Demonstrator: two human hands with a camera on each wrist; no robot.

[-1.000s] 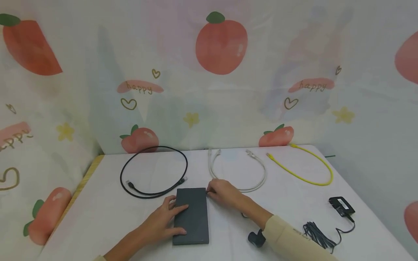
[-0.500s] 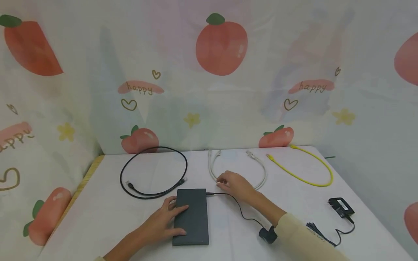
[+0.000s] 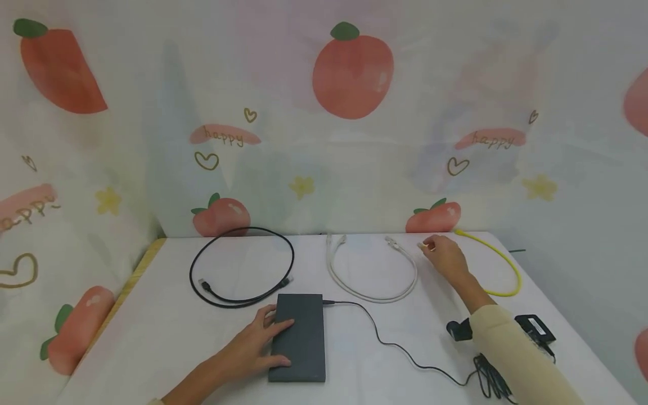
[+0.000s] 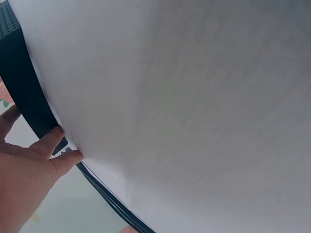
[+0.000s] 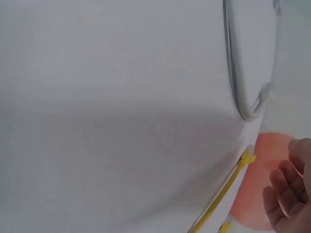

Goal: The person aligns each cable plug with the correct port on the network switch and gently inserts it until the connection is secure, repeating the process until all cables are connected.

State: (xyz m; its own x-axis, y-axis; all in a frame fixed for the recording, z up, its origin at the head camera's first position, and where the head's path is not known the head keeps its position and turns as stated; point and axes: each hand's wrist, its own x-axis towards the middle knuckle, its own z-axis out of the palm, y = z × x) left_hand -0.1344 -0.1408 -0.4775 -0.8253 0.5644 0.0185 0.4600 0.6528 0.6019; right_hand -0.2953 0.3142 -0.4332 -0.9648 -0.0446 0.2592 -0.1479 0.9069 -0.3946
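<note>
A flat dark grey box (image 3: 300,337), vented at one end in the left wrist view, lies on the white table. My left hand (image 3: 248,349) rests on its left side, thumb and forefinger on the top face, other fingers at the edge. A thin black power cord (image 3: 377,329) runs from a plug in the box's right side. Farther right, my right hand (image 3: 448,260) hovers over the left end of a yellow network cable (image 3: 516,275). In the right wrist view its loosely bent fingers appear apart from the yellow plug (image 5: 246,158) and hold nothing.
A looped black network cable (image 3: 292,259) lies at the back left, and a looped white cable (image 3: 415,275) at the back middle. Near the right forearm are a black power adapter (image 3: 535,328) and a bundled black cord (image 3: 490,376). A patterned cloth (image 3: 349,169) stands behind the table.
My right hand has left the cord's plug at the box and moved right and away to the yellow cable. The plug stays in the box. My left hand has stayed on the box.
</note>
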